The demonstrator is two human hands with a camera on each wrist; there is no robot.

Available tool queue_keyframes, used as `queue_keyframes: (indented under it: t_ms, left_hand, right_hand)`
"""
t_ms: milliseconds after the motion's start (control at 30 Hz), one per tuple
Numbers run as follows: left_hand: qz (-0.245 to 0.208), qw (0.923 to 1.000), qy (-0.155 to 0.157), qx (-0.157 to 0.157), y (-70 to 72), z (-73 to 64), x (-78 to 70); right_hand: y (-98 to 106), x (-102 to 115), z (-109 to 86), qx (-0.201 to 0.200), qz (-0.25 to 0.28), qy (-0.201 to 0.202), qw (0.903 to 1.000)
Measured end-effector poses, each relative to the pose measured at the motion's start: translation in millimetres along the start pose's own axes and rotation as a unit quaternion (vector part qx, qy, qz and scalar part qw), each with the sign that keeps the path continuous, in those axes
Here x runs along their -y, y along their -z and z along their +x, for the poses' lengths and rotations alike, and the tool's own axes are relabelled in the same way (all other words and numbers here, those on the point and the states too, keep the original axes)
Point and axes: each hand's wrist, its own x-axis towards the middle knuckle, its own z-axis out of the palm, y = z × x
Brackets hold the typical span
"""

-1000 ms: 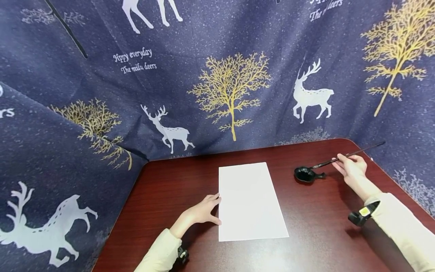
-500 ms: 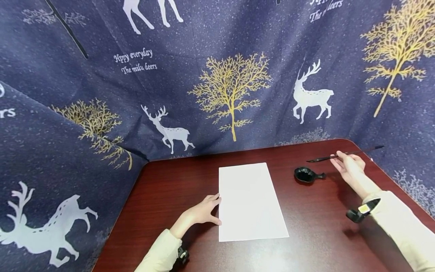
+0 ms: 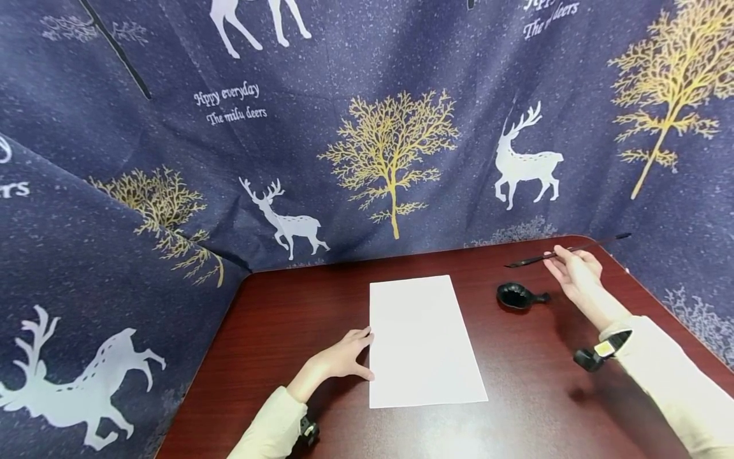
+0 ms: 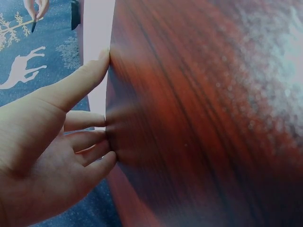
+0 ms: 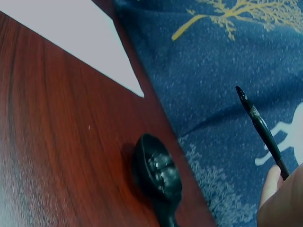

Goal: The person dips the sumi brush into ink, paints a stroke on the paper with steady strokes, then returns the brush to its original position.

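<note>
My left hand rests at the left edge of a blank white sheet of paper, its thumb and fingertips spread along that edge. In the left wrist view the fingers look loosely extended. Off to the right, my right hand pinches a dark writing brush by its handle, the brush raised above the table and its tip pointing left. A black ink dish with a short handle stands below the brush. Its hollow holds glossy dark ink, and the brush tip is dark and wet-looking.
The reddish-brown wooden table bears the paper and the dish. A blue cloth printed with deer and trees hangs behind and to the left of it. Each wrist wears a black camera on a strap.
The brush has lifted out of the ink dish and, in my right hand, shifted up and then left. My left hand, the paper and the dish have stayed put.
</note>
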Motion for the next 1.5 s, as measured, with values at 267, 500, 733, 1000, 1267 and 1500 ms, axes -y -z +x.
queue_keyframes:
  t_ms: [267, 500, 733, 1000, 1267, 1500]
  left_hand:
    - [-0.002, 1.0000, -0.002, -0.001, 1.6, -1.2, -1.7]
    - [0.001, 1.0000, 0.000, 0.000, -0.8, -2.3, -1.8]
    - [0.004, 1.0000, -0.002, -0.002, -1.2, -1.8, -1.6]
    - [0.002, 1.0000, 0.002, -0.001, -1.0, 0.5, -0.3]
    - [0.008, 0.9999, 0.001, -0.006, -1.5, 2.1, 0.9]
    - [0.001, 1.0000, 0.004, -0.002, 1.4, 0.8, -2.3]
  right_hand:
    - [-16, -9, -4.7, 0.026, -0.005, -0.007, 0.9996]
    - [-27, -18, -9.7, 0.031, -0.004, 0.006, 0.9995]
    - [-43, -30, -12.1, 0.050, -0.024, 0.040, 0.9977]
    - [-54, -45, -12.9, 0.067, -0.032, 0.046, 0.9962]
    - [-66, -61, -15.0, 0.082, -0.071, 0.076, 0.9912]
    - [-76, -74, -18.9, 0.091, -0.122, 0.104, 0.9829]
